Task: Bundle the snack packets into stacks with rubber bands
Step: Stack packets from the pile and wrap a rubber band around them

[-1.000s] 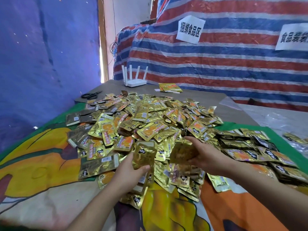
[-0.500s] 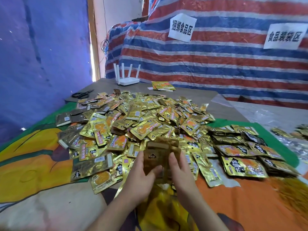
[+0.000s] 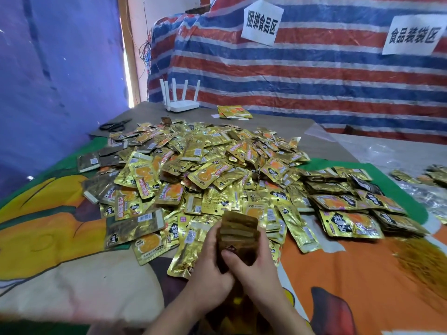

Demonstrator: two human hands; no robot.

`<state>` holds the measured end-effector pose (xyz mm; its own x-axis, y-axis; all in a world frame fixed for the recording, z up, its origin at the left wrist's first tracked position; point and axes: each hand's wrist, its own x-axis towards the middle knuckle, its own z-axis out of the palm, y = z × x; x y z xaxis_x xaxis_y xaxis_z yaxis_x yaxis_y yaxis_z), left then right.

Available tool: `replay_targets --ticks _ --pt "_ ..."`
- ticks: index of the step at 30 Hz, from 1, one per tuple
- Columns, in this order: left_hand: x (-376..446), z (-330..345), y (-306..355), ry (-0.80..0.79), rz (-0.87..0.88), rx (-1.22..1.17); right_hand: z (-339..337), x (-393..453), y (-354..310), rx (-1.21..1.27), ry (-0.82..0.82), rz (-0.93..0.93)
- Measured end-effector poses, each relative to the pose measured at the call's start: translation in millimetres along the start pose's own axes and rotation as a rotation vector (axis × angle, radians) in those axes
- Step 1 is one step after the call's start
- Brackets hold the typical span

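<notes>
Both hands have drawn closer since half a second ago, and the gathered stack now sits squeezed between them, just in front of the big heap of packets on the printed cloth. The left hand curls round its left edge; the right hand grips from the right, thumb pressed across the front. Gold foil, glossy, orange-printed: these pouches look light, thin and slippery, likely to fan out. Holding them across the middle, edges squared, seems safest. No rubber band is visible.
</notes>
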<state>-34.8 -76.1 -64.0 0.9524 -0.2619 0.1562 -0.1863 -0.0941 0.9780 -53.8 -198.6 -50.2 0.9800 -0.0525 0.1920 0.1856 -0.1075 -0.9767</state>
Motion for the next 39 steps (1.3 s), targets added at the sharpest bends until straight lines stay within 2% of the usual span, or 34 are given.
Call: replay_targets --ticks 12,19,21,25,27,30,32,34,37,39 --pt "-8.2 3.3 0.7 -0.086 -0.081 -0.103 -2.3 -9.5 2.6 0.053 0.006 0.044" --pt "-10.2 7.0 5.8 -0.084 -0.075 -0.140 -8.6 -12.1 13.4 -0.024 0.015 0.074" --pt "-8.4 6.9 4.6 -0.069 -0.097 -0.153 -8.3 -11.7 15.6 -0.088 0.026 0.056" --pt "-7.5 8.4 2.1 -0.046 -0.098 -0.136 -16.7 -13.1 6.1 -0.394 0.076 -0.074" --pt "-6.7 8.8 -1.3 -0.023 -0.093 -0.124 -35.2 -11.2 -2.2 -0.482 0.155 -0.128" --pt "-6.2 8.1 0.1 -0.024 -0.106 -0.075 -90.6 -2.4 -19.7 -0.565 0.459 -0.137" --pt "-6.2 7.2 -0.4 -0.025 -0.114 -0.052 -146.7 2.9 -26.5 -0.762 0.605 -0.020" --pt "-6.6 6.7 -0.5 -0.020 -0.108 -0.040 -207.6 2.0 -26.3 -1.029 0.663 0.173" --pt "-6.7 7.2 -1.2 -0.016 -0.113 -0.046 -275.9 -6.1 -18.8 -1.266 0.685 0.434" --pt "-6.4 7.7 -1.9 -0.014 -0.119 -0.054 -296.9 -9.1 -10.4 -1.341 0.643 0.531"
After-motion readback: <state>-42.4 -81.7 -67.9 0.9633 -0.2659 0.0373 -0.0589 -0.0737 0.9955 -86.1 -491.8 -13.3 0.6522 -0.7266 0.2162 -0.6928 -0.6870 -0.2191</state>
